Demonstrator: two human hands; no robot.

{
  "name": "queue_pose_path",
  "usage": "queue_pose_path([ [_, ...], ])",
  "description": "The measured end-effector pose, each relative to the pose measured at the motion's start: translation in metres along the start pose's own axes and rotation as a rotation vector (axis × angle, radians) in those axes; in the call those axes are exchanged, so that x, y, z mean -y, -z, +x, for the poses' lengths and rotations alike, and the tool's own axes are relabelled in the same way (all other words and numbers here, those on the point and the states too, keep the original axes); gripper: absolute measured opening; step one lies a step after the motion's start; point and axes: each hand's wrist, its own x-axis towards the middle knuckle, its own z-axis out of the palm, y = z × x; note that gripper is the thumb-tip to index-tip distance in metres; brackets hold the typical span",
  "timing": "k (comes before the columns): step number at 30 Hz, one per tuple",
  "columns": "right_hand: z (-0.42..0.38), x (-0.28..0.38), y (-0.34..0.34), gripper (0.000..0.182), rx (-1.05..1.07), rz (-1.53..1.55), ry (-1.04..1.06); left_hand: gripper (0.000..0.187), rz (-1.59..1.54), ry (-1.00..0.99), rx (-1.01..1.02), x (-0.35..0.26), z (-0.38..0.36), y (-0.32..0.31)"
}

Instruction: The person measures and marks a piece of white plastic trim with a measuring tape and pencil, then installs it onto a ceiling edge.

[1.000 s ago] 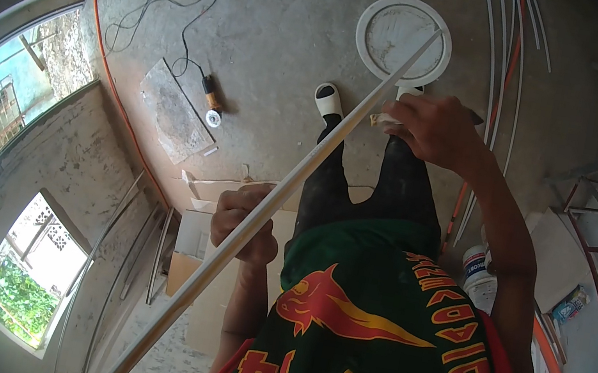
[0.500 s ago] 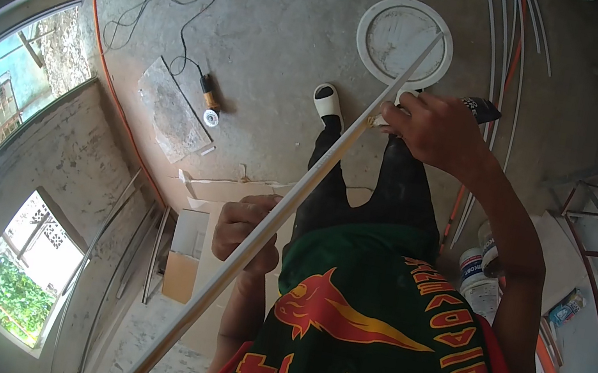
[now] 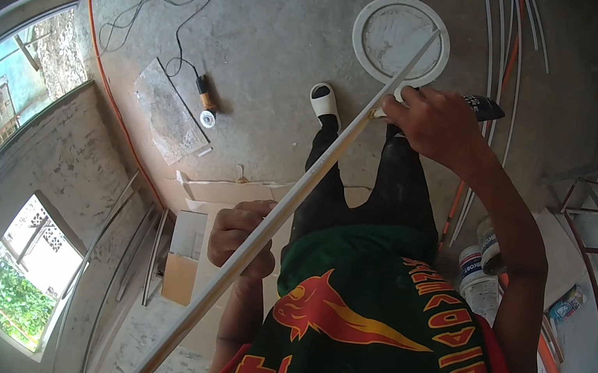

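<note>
Green jersey (image 3: 389, 312), black trousers (image 3: 406, 185), white slippers (image 3: 323, 105).

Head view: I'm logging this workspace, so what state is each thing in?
Long strip: slanted, held
Left hand: curled, gripping the strip
Right hand: bent, pinching a small pale piece by the strip
Power tool: set down; on or off unclear
White disc: smudged on top
Cardboard: spread out

Obstacle beside right hand (image 3: 436, 124): strip (image 3: 314, 176)
</note>
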Motion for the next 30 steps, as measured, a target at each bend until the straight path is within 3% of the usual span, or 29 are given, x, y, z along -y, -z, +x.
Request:
queue_pose_path([
  [11,-0.003,-0.012,-0.011,0.008,0.037,-0.017,-0.032,0.016,-0.070,-0.021,0.023,0.002,0.000,0.004],
  [14,-0.004,-0.016,-0.014,0.018,0.114,0.021,-0.083,0.017,-0.081,-0.024,0.006,0.003,-0.002,0.003],
  [30,-0.004,-0.026,-0.027,0.015,0.142,0.022,-0.120,0.024,0.008,0.020,0.014,0.000,-0.010,0.005],
])
